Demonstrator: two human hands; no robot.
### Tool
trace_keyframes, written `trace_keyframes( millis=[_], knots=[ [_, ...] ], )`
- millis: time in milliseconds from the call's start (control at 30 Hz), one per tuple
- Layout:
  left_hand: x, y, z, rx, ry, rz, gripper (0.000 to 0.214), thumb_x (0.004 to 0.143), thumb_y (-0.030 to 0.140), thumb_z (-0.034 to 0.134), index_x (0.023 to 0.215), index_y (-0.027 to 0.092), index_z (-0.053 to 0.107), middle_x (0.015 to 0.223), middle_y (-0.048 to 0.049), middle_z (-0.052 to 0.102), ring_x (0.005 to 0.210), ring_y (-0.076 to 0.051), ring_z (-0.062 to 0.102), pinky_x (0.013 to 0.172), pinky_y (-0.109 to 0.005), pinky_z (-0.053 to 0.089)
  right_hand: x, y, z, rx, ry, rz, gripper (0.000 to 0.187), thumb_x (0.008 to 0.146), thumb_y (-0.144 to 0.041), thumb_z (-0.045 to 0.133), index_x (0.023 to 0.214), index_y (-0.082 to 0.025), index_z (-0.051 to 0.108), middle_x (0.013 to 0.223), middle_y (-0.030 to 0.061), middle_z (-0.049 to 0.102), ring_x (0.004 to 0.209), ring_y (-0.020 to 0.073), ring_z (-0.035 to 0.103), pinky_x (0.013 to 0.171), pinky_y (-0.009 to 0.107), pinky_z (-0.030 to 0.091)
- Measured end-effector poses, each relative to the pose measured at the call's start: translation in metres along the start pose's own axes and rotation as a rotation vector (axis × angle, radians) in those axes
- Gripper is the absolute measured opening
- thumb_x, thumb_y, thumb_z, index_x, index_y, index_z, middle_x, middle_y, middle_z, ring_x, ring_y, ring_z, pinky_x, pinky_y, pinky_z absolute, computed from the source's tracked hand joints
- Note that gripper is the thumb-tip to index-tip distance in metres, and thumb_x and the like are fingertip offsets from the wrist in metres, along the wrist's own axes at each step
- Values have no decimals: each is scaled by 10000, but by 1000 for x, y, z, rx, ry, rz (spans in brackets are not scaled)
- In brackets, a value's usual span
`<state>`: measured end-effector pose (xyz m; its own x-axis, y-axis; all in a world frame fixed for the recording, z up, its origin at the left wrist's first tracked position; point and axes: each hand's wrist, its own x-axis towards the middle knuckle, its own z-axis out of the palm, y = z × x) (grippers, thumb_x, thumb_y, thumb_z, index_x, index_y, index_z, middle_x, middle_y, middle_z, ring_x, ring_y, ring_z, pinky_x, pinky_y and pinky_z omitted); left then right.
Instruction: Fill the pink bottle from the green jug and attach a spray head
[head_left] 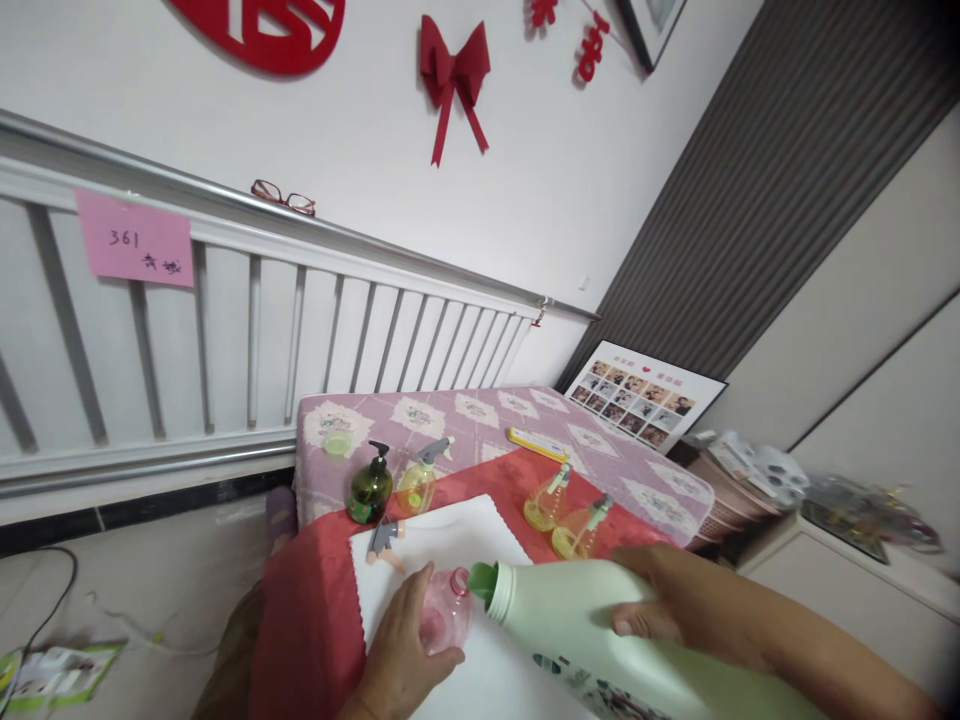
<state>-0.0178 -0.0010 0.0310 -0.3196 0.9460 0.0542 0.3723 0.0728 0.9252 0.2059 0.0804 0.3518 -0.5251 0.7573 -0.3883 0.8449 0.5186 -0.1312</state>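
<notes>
our left hand (401,650) wrapped round small pink bottle (444,615); our right hand (667,600) grips big white jug (592,630), green spout (484,582) tilted at bottle mouth.

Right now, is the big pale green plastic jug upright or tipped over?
Tipped. The pale green jug lies nearly level in the right hand, green spout toward the small pink bottle held by the left hand.

The big jug (600,625) is white with a green spout, and the little bottle (444,610) is pink. The cloth (315,600) is red, the mat (442,545) is white, and the table (480,415) cover is purple with pale squares.
</notes>
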Motion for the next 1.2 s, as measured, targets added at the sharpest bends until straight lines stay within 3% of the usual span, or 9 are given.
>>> trace_keyframes(
  millis=[100, 300, 500, 733, 933, 1200],
  knots=[
    [0, 0, -1, 9, -10, -2, 973, 594, 267, 673, 1501, 110, 355, 1614, -168, 413, 1511, -321, 368, 1281, -482, 287, 1, 0, -2, 47, -53, -15, 350, 824, -522, 641, 991, -220, 696, 1037, 81, 786, 942, 281, 730, 726, 305, 539],
    [0, 0, -1, 16, -26, -12, 983, 596, 287, 675, 1508, 113, 353, 1618, -161, 409, 1514, -318, 364, 1284, -457, 281, 2, 1, -2, 44, -49, 15, 345, 773, -561, 690, 927, -253, 704, 972, 17, 800, 905, 258, 732, 687, 289, 519],
    [1, 0, 0, 0, -18, 1, 978, 605, 287, 665, 1509, 96, 343, 1615, -171, 409, 1513, -314, 364, 1285, -472, 275, 4, 3, -2, 33, -46, 5, 367, 798, -565, 656, 962, -240, 693, 1004, 39, 796, 921, 274, 730, 704, 309, 527],
    [-1, -2, 1, -3, -18, -3, 994, 595, 276, 669, 1513, 100, 333, 1614, -171, 410, 1509, -318, 368, 1284, -483, 278, 5, -1, -5, 54, -56, 51, 395, 732, -610, 714, 947, -279, 713, 986, -16, 811, 917, 263, 732, 728, 306, 534],
    [0, 0, -1, -6, -26, -3, 981, 600, 279, 660, 1512, 112, 341, 1614, -168, 410, 1511, -318, 365, 1288, -476, 269, 2, -8, -8, 27, -61, 43, 358, 797, -517, 654, 1005, -228, 692, 1045, 63, 791, 955, 282, 730, 765, 329, 542],
    [-2, 4, -2, 2, -15, -16, 979, 589, 259, 665, 1507, 128, 350, 1608, -157, 426, 1502, -313, 384, 1278, -462, 296, 1, -12, -10, 17, -82, 40, 364, 814, -522, 645, 1018, -223, 690, 1078, 87, 784, 985, 301, 727, 771, 330, 544]
  ],
)
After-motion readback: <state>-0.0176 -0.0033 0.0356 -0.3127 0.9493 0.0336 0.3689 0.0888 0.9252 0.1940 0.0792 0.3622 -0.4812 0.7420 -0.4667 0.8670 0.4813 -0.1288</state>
